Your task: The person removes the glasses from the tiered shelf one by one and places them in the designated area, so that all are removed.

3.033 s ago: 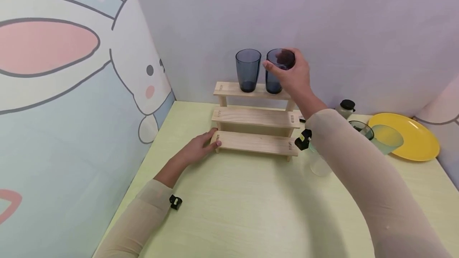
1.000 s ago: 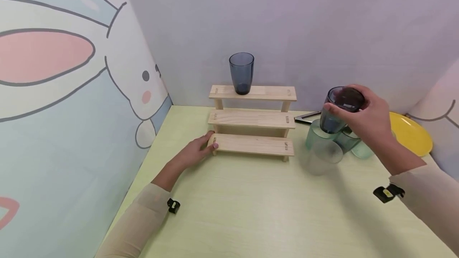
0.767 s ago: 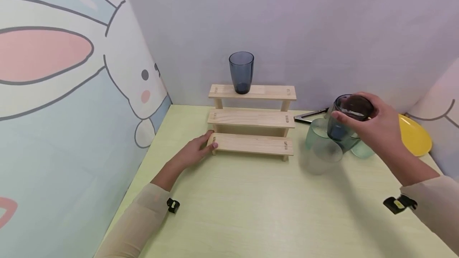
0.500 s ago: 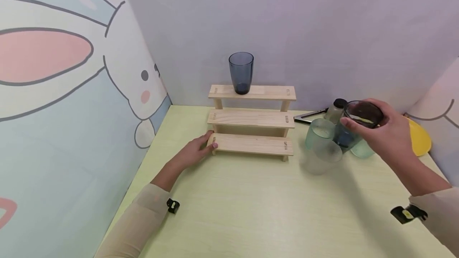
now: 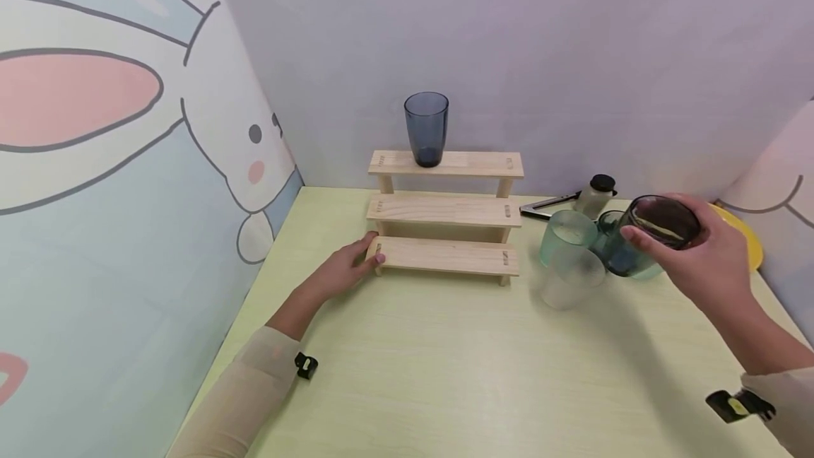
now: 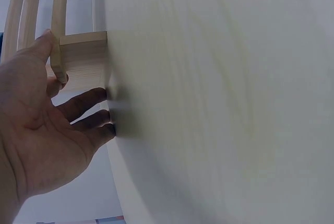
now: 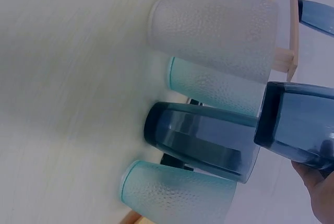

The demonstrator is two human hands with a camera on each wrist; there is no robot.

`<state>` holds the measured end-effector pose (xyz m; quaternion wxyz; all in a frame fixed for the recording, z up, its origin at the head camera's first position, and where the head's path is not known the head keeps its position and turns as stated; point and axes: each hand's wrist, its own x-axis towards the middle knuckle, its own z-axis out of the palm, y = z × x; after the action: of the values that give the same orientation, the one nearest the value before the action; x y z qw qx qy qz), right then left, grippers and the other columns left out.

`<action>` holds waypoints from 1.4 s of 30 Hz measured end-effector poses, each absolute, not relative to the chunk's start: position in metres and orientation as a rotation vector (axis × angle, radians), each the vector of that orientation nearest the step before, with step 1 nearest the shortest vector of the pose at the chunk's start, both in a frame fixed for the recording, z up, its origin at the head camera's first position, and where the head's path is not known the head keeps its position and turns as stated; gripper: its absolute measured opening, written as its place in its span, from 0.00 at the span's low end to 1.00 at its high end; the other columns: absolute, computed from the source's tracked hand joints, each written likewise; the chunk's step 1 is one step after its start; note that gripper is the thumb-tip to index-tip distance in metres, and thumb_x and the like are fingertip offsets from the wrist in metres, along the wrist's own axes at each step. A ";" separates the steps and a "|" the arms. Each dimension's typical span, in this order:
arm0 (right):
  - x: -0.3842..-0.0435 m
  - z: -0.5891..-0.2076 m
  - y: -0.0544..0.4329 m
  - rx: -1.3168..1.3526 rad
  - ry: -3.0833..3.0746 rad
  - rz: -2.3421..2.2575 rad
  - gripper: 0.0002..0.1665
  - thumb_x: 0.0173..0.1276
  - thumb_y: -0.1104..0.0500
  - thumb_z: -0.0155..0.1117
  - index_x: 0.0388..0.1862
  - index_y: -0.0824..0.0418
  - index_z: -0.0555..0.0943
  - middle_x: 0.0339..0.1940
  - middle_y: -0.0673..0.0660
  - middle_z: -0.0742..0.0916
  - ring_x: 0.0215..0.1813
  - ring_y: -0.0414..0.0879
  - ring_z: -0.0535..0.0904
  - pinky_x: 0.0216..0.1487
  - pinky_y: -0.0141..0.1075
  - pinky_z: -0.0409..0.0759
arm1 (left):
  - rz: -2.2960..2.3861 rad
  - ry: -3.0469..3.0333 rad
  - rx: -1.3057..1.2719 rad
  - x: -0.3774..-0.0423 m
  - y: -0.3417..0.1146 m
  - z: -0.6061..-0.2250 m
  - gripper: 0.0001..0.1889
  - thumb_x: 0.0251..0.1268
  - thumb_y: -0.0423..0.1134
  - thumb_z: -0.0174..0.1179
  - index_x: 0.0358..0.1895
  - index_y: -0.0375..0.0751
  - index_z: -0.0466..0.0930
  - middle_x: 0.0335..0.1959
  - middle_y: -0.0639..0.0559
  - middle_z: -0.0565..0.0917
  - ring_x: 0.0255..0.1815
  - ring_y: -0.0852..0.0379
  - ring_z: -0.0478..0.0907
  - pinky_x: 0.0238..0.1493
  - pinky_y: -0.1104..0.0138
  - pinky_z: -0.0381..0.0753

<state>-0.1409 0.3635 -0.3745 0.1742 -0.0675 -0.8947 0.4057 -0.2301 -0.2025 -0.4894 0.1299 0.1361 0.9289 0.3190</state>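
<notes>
Nearest are the beige sleeves [image 5: 235, 391] of a person, a small black device at each wrist, over the pale desk [image 5: 407, 352]. A clear frosted tumbler [image 5: 569, 285] stands on the desk toward the right. About level with it, the right hand [image 5: 709, 260] has its grip clamped round a dark blue glass [image 7: 300, 122], held mouth up and clear of the desk; whether it touches the tumblers beneath, I cannot tell. To the left, the left hand [image 5: 340, 273] pinches the left end of the lowest plank of a wooden rack [image 5: 445, 256], thumb on top, its other fingers loosely extended. Behind the frosted tumbler stands a green tumbler [image 5: 566, 232], with a second dark blue glass [image 7: 201, 140] and a second green tumbler [image 7: 177, 192] farther right. Beyond are a yellow plate [image 5: 749, 235], partly hidden by the right hand, a small black-capped bottle [image 5: 594, 201], and a black-and-silver tool [image 5: 550, 202] beside the rack. On the top plank, left of centre, a third dark blue glass [image 5: 427, 129] stands upright before the plain pale wall [image 5: 540, 55].
</notes>
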 end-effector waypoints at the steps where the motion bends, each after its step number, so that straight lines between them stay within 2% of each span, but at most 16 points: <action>1: -0.139 -0.376 0.364 -0.188 -2.526 1.156 0.35 0.65 0.52 0.87 0.68 0.41 0.82 0.48 0.23 0.78 0.37 0.15 0.77 0.33 0.14 0.76 | 0.927 2.701 0.396 -0.230 -0.202 -0.489 0.48 0.85 0.69 0.52 0.93 0.46 0.49 0.91 0.40 0.57 0.92 0.36 0.56 0.90 0.40 0.59; 4: -0.136 -0.381 0.366 -0.181 -2.509 1.154 0.35 0.64 0.52 0.88 0.67 0.42 0.82 0.49 0.23 0.78 0.36 0.14 0.78 0.33 0.13 0.76 | 0.922 2.703 0.389 -0.230 -0.202 -0.488 0.48 0.85 0.70 0.52 0.93 0.46 0.49 0.91 0.40 0.57 0.92 0.36 0.56 0.90 0.40 0.60; 11: -0.126 -0.399 0.368 -0.156 -2.512 1.138 0.38 0.63 0.52 0.89 0.70 0.48 0.81 0.50 0.22 0.80 0.41 0.13 0.78 0.35 0.12 0.77 | 0.923 2.700 0.395 -0.231 -0.202 -0.489 0.48 0.85 0.70 0.52 0.93 0.47 0.49 0.91 0.39 0.57 0.92 0.35 0.56 0.89 0.40 0.60; 16: -0.122 -0.417 0.365 -0.096 -2.446 1.086 0.39 0.57 0.57 0.92 0.67 0.52 0.85 0.47 0.21 0.85 0.32 0.18 0.78 0.31 0.16 0.74 | 0.919 2.701 0.396 -0.231 -0.202 -0.491 0.48 0.84 0.70 0.52 0.93 0.47 0.49 0.91 0.39 0.57 0.92 0.35 0.56 0.89 0.39 0.60; 19: -0.120 -0.428 0.364 -0.080 -2.418 1.072 0.40 0.54 0.59 0.93 0.66 0.55 0.85 0.47 0.22 0.85 0.31 0.18 0.78 0.30 0.15 0.73 | 0.915 2.707 0.399 -0.231 -0.203 -0.491 0.48 0.84 0.70 0.52 0.93 0.47 0.49 0.91 0.39 0.58 0.91 0.35 0.57 0.89 0.39 0.60; 27: -0.116 -0.446 0.358 -0.154 -2.374 1.032 0.43 0.50 0.58 0.95 0.66 0.57 0.86 0.47 0.16 0.82 0.44 0.08 0.78 0.42 0.07 0.71 | 0.925 2.704 0.409 -0.230 -0.204 -0.491 0.48 0.85 0.69 0.52 0.93 0.46 0.49 0.91 0.40 0.58 0.91 0.36 0.57 0.89 0.40 0.60; 33: -0.110 -0.454 0.356 -0.219 -2.390 0.990 0.44 0.50 0.56 0.95 0.67 0.59 0.85 0.45 0.16 0.78 0.42 0.12 0.75 0.43 0.06 0.68 | 0.926 2.711 0.426 -0.230 -0.203 -0.491 0.47 0.86 0.68 0.52 0.92 0.45 0.50 0.91 0.40 0.58 0.91 0.36 0.57 0.89 0.41 0.60; 35: -0.109 -0.457 0.356 -0.224 -2.395 0.972 0.45 0.50 0.56 0.95 0.68 0.59 0.85 0.46 0.19 0.79 0.41 0.13 0.73 0.42 0.07 0.68 | 0.927 2.709 0.422 -0.230 -0.203 -0.491 0.47 0.85 0.68 0.52 0.92 0.45 0.50 0.91 0.40 0.58 0.91 0.36 0.57 0.89 0.41 0.61; 37: -0.109 -0.461 0.355 -0.225 -2.403 0.960 0.46 0.51 0.55 0.95 0.70 0.58 0.84 0.48 0.28 0.84 0.40 0.12 0.72 0.42 0.07 0.67 | 0.931 2.706 0.414 -0.230 -0.203 -0.490 0.48 0.85 0.69 0.53 0.92 0.45 0.50 0.91 0.40 0.58 0.91 0.37 0.57 0.89 0.40 0.61; 40: -0.109 -0.466 0.355 -0.215 -2.431 0.947 0.50 0.54 0.53 0.94 0.75 0.56 0.81 0.54 0.53 0.93 0.42 0.08 0.70 0.42 0.07 0.67 | 0.933 2.706 0.417 -0.230 -0.203 -0.490 0.47 0.85 0.69 0.53 0.92 0.45 0.50 0.91 0.40 0.59 0.91 0.37 0.57 0.89 0.41 0.61; 42: -0.109 -0.469 0.356 -0.203 -2.457 0.951 0.53 0.56 0.52 0.93 0.79 0.56 0.78 0.59 0.68 0.93 0.45 0.05 0.69 0.43 0.06 0.66 | 0.932 2.707 0.428 -0.230 -0.203 -0.491 0.47 0.86 0.68 0.52 0.92 0.45 0.50 0.91 0.39 0.59 0.91 0.36 0.58 0.89 0.41 0.61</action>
<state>-0.1085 0.3561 -0.4693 0.2470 -0.0743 -0.9010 0.3488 -0.2302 -0.2034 -0.4911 0.1231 0.1469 0.9280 0.3194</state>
